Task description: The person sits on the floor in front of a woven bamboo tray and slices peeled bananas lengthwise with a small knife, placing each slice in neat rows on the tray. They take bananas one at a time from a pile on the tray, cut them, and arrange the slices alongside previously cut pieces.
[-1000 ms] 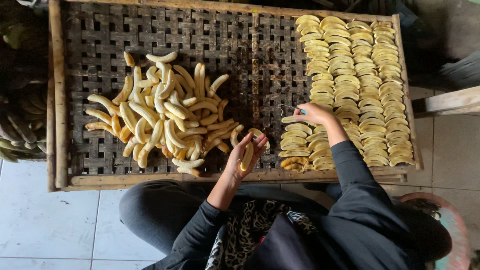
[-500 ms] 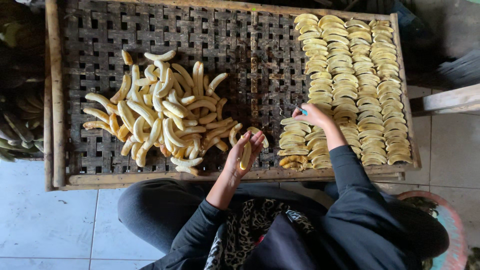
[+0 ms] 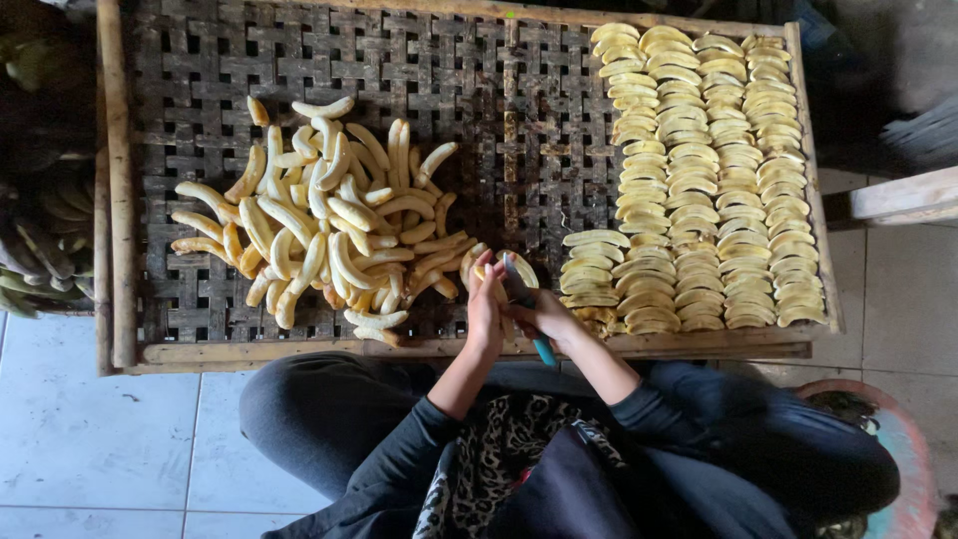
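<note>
My left hand holds a peeled banana upright over the near edge of a woven bamboo tray. Touching it from the right, my right hand grips a knife with a teal handle, its blade laid against the banana. A loose pile of peeled bananas lies on the tray just left of my hands. To the right of them, flat yellow banana slices are laid in overlapping rows.
Unpeeled green bananas lie in the dark left of the tray. A wooden plank juts in at the right edge. A pink round basin sits by my right knee on the pale tiled floor.
My right hand has drawn back from the slice rows to the banana in my left hand, and the knife now rests against it. A slice lies where the hand was.
</note>
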